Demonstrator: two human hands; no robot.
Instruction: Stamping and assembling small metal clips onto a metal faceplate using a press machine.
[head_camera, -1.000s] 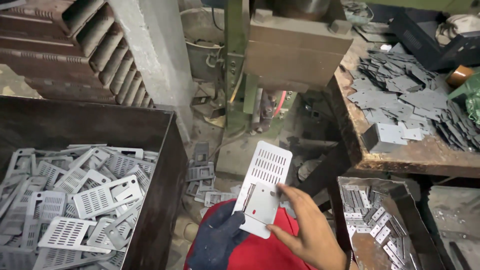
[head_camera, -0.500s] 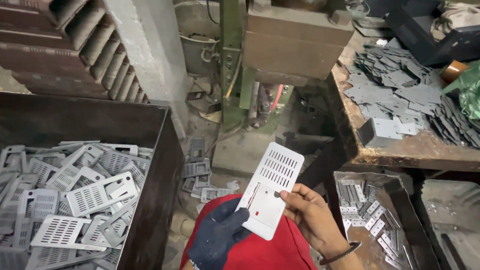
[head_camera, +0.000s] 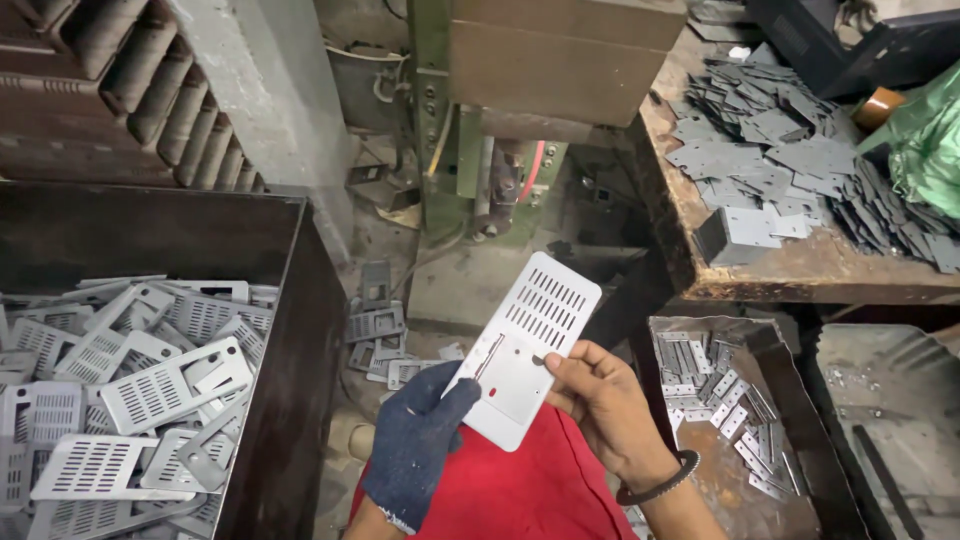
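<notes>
A pale grey slotted metal plate (head_camera: 525, 345) is held up over my lap in both hands. My left hand (head_camera: 420, 440), in a dark blue knit glove, grips its lower left edge. My bare right hand (head_camera: 600, 405), with a dark band at the wrist, pinches its right edge near the middle. The plate tilts up to the right, its slotted end away from me. A red cloth (head_camera: 520, 485) covers my lap beneath it.
A dark metal bin (head_camera: 290, 330) at left holds several slotted plates. A green press machine (head_camera: 500, 110) stands ahead. A worn bench (head_camera: 800, 270) at right carries piles of flat grey blanks. A rusty tray (head_camera: 720, 470) of small strips sits below it. Loose plates lie on the floor.
The plate has stayed in both hands and tilted a little. My right hand has shifted from the plate's lower edge up to its right edge. The view has drifted slightly.
</notes>
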